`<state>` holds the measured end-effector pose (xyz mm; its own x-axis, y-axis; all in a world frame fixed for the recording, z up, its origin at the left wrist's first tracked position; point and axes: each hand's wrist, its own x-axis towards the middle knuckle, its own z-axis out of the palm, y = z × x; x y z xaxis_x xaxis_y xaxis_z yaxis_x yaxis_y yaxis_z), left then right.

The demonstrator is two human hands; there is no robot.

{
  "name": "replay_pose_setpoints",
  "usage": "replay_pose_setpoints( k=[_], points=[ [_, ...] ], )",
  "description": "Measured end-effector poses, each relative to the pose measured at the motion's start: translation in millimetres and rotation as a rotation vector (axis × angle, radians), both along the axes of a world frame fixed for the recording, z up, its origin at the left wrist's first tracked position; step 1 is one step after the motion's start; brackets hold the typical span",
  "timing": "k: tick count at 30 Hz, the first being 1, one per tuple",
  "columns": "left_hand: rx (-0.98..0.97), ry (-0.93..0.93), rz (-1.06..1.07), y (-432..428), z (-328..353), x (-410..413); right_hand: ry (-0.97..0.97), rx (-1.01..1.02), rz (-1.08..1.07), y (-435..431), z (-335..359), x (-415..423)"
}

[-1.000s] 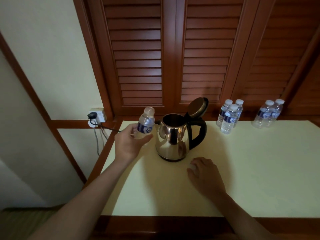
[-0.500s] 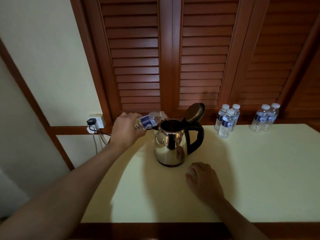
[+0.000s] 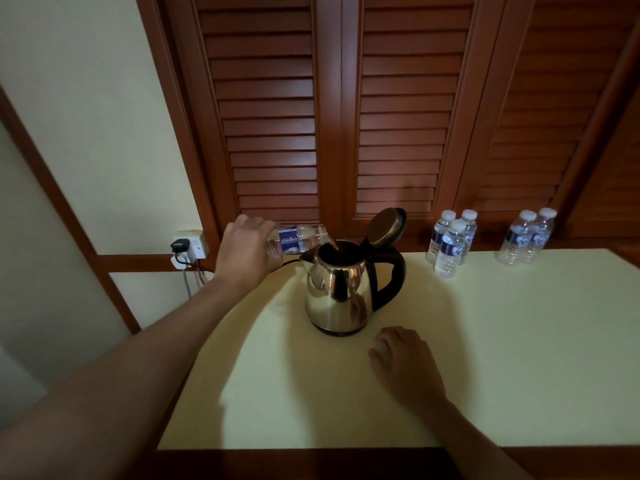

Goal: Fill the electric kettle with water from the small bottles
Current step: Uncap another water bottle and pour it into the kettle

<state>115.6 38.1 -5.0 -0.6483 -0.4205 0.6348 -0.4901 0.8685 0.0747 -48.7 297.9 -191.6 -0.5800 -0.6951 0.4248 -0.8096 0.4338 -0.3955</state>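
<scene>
Left hand (image 3: 247, 251) extended, gripping bottle (image 3: 298, 239); right hand (image 3: 407, 363) fingers (image 3: 389, 336) curled over cap (image 3: 378, 348).

Gripping a bottle (image 3: 298, 239) sideways with the left hand (image 3: 246, 251), mouth at the open kettle's (image 3: 337, 292) rim. Resting the right hand (image 3: 405, 365) on the table (image 3: 519, 341), in front of the kettle.

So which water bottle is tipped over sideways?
The bottle in the left hand: it lies almost flat, mouth over the open kettle. The other five bottles stand upright, capped, at the table's back.
</scene>
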Motion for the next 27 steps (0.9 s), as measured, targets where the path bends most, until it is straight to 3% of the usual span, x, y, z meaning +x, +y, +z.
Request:
replay_pose_setpoints(
  k=[27],
  points=[
    [-0.067, -0.051, 0.025, 2.7, 12.6, -0.5, 0.004, -0.012, -0.002, 0.3, -0.4, 1.0]
  ],
)
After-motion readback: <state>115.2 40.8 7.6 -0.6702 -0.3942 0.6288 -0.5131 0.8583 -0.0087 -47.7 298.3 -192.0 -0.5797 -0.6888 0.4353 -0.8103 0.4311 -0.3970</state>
